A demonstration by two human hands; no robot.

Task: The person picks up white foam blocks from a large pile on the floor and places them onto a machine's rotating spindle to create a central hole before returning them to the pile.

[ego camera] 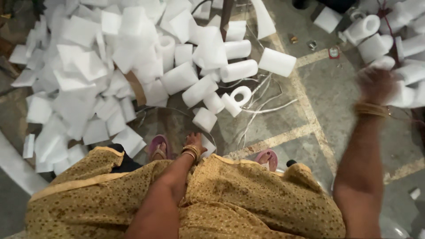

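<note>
The left hand [194, 140] is reaching straight down between the knees, arm nearly vertical, gold bangles sitting at the wrist. Its fingers are touching a small white foam piece [207, 145] lying on the floor just past the feet; most of the hand is foreshortened and hidden behind the wrist, so whether the fingers are pinching the piece or merely resting on it cannot be told.

The right hand [375, 84] is stretching far out to the right with the arm extended, bangles at that wrist too. It is heavily blurred, and its fingers are merging with the foam rolls [409, 73] piled at the right edge, so its state cannot be told either; it is touching or right up against those rolls.

The rolls on the right are being cut off by the frame edge. More white foam cylinders [239, 70] are lying loose in the middle of the floor [327, 88], some showing a hollow core, smooth and soft-looking. To the left a big heap of flat foam sheets [84, 66] is spreading out, rectangular and matte, with a brown cardboard strip [136, 87] poking through. Thin white trimmings [265, 106] are curling over the grey concrete, which is carrying pale painted lines. Pink sandals [158, 146] are peeking out beneath a mustard patterned garment [248, 199] filling the bottom of the view.
</note>
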